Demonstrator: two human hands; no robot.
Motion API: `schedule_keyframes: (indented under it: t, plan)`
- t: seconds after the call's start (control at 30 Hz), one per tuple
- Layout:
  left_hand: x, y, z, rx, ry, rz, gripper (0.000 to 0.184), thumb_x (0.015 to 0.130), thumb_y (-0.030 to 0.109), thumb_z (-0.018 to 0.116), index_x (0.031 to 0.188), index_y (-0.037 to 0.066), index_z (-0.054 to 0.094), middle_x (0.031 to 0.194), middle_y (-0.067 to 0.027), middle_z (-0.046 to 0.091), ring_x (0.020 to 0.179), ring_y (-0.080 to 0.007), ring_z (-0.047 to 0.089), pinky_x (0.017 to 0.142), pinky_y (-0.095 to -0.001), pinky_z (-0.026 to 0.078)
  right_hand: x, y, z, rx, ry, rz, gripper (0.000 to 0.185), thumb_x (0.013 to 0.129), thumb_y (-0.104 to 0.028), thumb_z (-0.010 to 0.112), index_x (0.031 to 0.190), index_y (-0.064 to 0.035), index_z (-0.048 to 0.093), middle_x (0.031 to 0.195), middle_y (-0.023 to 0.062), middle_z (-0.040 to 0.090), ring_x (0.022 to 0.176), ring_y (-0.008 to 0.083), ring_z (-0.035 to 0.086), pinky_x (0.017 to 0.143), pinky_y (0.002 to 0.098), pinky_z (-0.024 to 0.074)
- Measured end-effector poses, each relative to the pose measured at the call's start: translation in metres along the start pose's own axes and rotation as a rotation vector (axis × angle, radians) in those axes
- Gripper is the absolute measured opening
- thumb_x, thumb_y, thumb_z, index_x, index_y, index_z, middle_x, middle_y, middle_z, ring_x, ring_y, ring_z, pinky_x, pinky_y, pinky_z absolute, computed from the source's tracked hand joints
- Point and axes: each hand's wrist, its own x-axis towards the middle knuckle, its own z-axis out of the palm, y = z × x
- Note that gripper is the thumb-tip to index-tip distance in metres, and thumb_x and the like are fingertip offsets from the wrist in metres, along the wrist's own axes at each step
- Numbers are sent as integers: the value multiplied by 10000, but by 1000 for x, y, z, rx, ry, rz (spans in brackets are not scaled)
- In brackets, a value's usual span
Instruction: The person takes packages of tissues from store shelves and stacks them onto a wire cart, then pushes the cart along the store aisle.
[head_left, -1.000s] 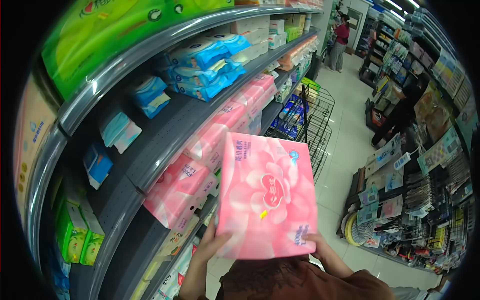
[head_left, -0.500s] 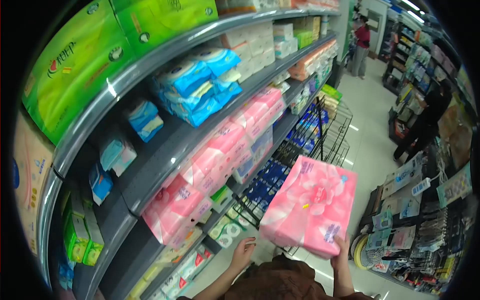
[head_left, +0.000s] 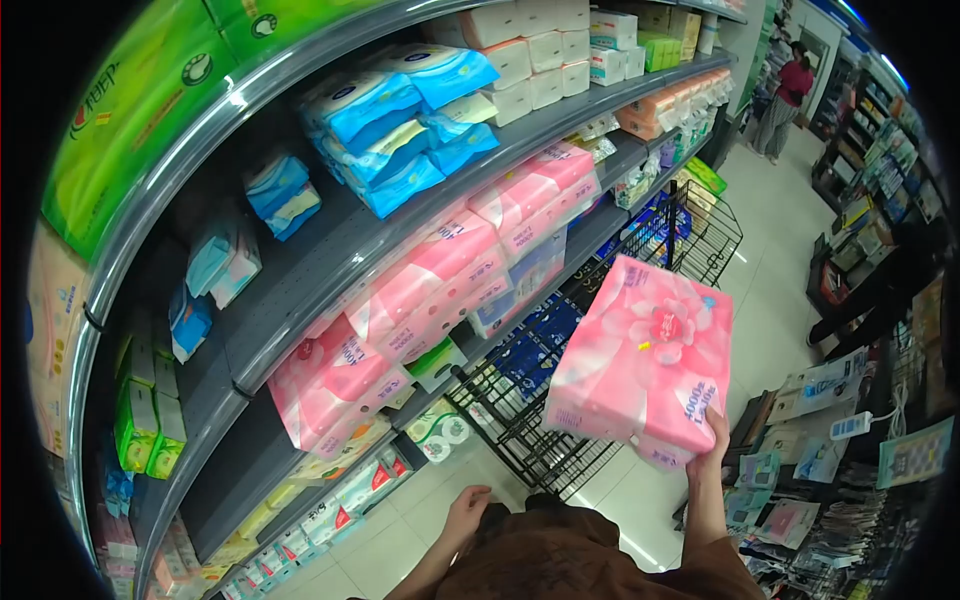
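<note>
A pink pack of tissue paper (head_left: 640, 355) with a large flower print is held up in front of me, tilted. My right hand (head_left: 708, 445) grips its lower right corner, with the fingers partly hidden behind and under the pack. Low in the view, my left hand (head_left: 466, 512) hangs near my body with its fingers loosely bent and nothing in them. To the left, similar pink packs (head_left: 430, 275) lie in a row on the shelf.
Grey shelves (head_left: 290, 310) curve along my left, carrying blue wipe packs (head_left: 385, 120) and large green packs (head_left: 130, 110). A black wire rack (head_left: 560, 455) stands beyond my left hand. Hanging goods (head_left: 790, 520) line the right side. A person (head_left: 785, 100) stands far down the aisle.
The view has shifted, and the pink pack appears slightly farther right and higher, still in my right hand. My left hand has drawn back a little toward my body.
</note>
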Motion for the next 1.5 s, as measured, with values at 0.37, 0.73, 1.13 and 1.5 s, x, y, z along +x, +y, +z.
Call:
schedule_keyframes:
  t: [0.37,0.73,1.13,1.5]
  plan:
    - [-127,-255,-93,-276,529,-640,188,924,157,551,1076,55,598,908,-98,667,660,-165,641,507,-312,483,227,-19,28,-141,105,-280,572,794,-263,704,1210,53,471,1119,183,582,1004,282,599,865,419,487]
    - [-82,-227,-44,466,274,-357,309,920,290,521,1047,43,656,1046,-187,664,1076,-343,602,919,-407,483,262,3,-77,-576,107,73,964,808,-688,569,1468,-41,294,1465,187,370,1263,342,466,1033,453,381]
    - [35,-104,-47,-353,147,-150,204,972,106,507,1165,48,541,1095,-54,624,958,-157,625,836,-301,503,-142,132,70,-1145,-522,-448,175,895,-32,539,1061,16,566,981,158,618,924,295,608,856,382,463]
    - [44,19,-248,-383,1037,445,321,882,58,660,1144,-8,487,1073,-99,544,814,-146,569,670,-296,501,-236,231,182,-1132,-977,-17,168,889,11,553,1043,-6,618,855,139,674,781,250,673,710,329,519]
